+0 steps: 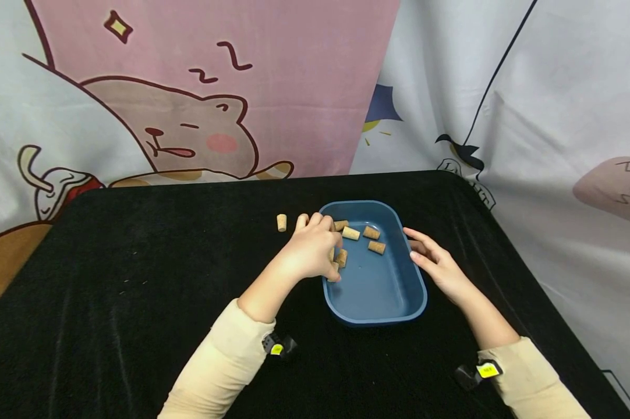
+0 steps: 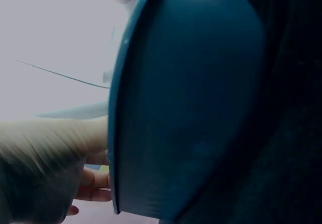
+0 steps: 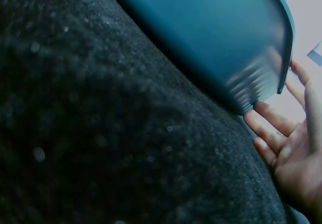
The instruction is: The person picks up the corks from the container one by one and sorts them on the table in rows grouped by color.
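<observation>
In the head view my left hand reaches over the left rim of a blue plastic bin, its fingers curved around corks between thumb and fingers. How many it holds is partly hidden. Beside them a brown cork lies on the bin floor. Farther back in the bin are a pale cork and darker corks. My right hand is at the bin's right wall, fingers extended, fingertips touching or nearly touching it. In the right wrist view its fingers are spread beside the ridged corner.
One cork stands on the black cloth, behind and left of the bin. A printed curtain hangs along the back and right. The left wrist view is mostly filled by the bin's outer wall.
</observation>
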`<state>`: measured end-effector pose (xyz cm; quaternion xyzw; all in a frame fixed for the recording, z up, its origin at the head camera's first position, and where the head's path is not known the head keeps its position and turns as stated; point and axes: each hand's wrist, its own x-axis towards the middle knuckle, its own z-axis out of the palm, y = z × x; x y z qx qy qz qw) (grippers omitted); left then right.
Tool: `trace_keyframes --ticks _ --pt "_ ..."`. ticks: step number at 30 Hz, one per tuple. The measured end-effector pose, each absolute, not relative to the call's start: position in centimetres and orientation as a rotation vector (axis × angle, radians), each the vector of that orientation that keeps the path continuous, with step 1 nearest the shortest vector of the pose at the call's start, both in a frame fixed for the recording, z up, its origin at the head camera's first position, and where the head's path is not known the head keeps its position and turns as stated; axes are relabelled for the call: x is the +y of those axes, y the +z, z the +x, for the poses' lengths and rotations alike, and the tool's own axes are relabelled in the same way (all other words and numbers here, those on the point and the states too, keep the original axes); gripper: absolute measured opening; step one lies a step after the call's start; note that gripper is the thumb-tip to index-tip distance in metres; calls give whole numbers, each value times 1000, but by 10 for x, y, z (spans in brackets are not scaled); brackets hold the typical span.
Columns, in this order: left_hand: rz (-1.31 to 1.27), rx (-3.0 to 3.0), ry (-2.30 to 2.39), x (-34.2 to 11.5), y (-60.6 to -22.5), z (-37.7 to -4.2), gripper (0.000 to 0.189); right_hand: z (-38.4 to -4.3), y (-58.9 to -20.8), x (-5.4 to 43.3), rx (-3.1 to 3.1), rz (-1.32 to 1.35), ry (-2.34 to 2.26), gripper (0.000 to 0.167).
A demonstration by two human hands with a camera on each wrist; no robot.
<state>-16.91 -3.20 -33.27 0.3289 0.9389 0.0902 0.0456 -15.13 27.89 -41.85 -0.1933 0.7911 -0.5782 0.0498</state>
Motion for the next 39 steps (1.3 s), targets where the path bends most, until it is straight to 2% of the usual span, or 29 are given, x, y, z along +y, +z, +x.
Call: trace_keyframes --ticks 13,39 --pt "932 2895 126 -18 -340 -164 33 -152 -419 280 2410 -608 -1771 49" --pt "808 2788 -71 -6 -346 -167 22 -153 -419 279 2417 -572 -1756 50"
